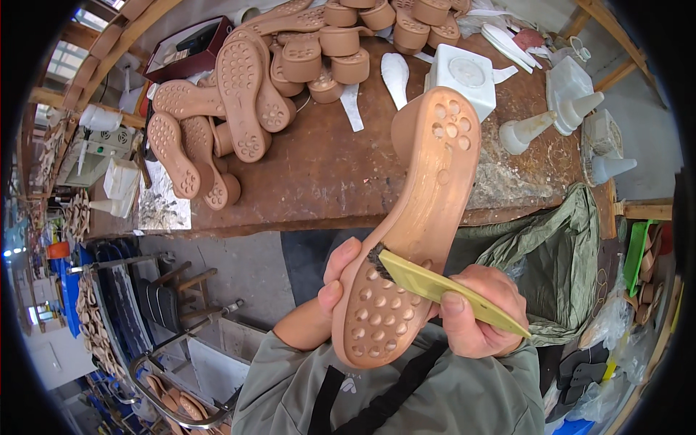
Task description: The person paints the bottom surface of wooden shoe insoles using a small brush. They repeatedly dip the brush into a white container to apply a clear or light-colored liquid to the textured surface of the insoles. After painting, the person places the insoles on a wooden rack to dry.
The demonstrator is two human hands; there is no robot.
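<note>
My left hand point(339, 272) is closed round the edge of a tan shoe sole point(428, 206) with a raised heel. The sole is tilted up in front of my chest, its dimpled, shiny-looking face toward me and its heel end farthest away. Part of that hand is hidden behind the sole. In my right hand point(482, 312) is a flat brush point(435, 284) with a yellow-green handle. Its short dark bristles touch the sole near the left rim, just above the round dimples of the forefoot.
More tan soles point(241, 98) lie piled on the brown worktable point(312, 174), at the far side and left. A white square container point(464, 76) and white nozzle bottles point(525, 130) stand right. Green cloth point(554, 268) hangs at the near right edge; a metal-framed cart point(181, 348) is at left.
</note>
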